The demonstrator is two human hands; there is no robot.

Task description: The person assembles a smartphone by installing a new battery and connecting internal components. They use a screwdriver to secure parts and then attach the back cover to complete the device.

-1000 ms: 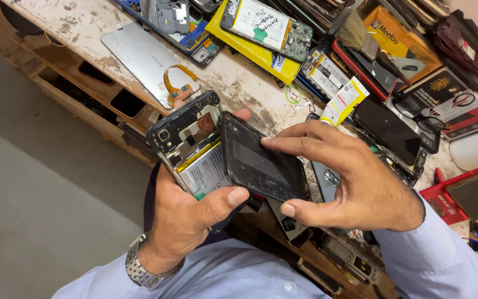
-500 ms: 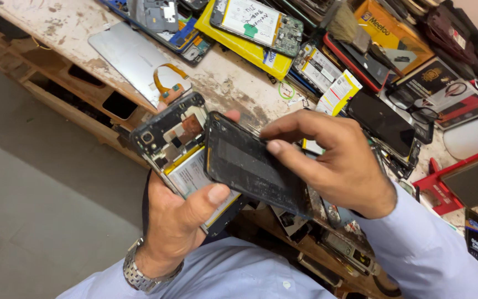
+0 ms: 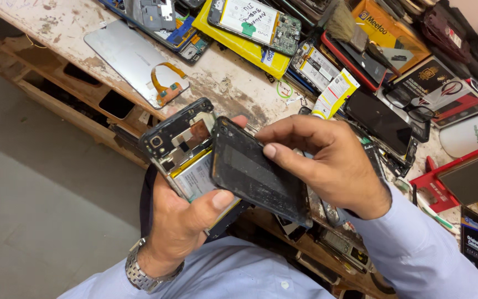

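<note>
Opened phone: the black smartphone body with its back removed (image 3: 181,152) lies in my left hand (image 3: 181,227), held over the table's front edge; its dark frame shows a round camera lens at the top corner, copper and metal parts beneath, and a pale battery with a yellow edge.
Back cover: the dark, scuffed plastic back panel (image 3: 258,174) tilts across the phone's lower half, its lower corner reaching past my wrist.
Left fingers: curled shut around the phone from below, thumb (image 3: 217,200) pressed on the cover's near edge.
Right fingers: my right hand (image 3: 327,160) pinches the cover's top edge, thumb on its face, the other fingers bent over the far side.
Table: worn, stained pale wooden table (image 3: 233,88), crowded with parts.
Yellow box: flat yellow package (image 3: 233,41) at top centre, with a green circuit board and white-labelled battery lying on it.
Tube: white and yellow tube (image 3: 334,94) just above my right hand.
Orange box: orange carton (image 3: 385,25) at the top right.
Black box: black carton with gold emblem (image 3: 424,75) beside it.
Silver panel: silver phone back with orange ribbon cable (image 3: 134,61), upper left.
</note>
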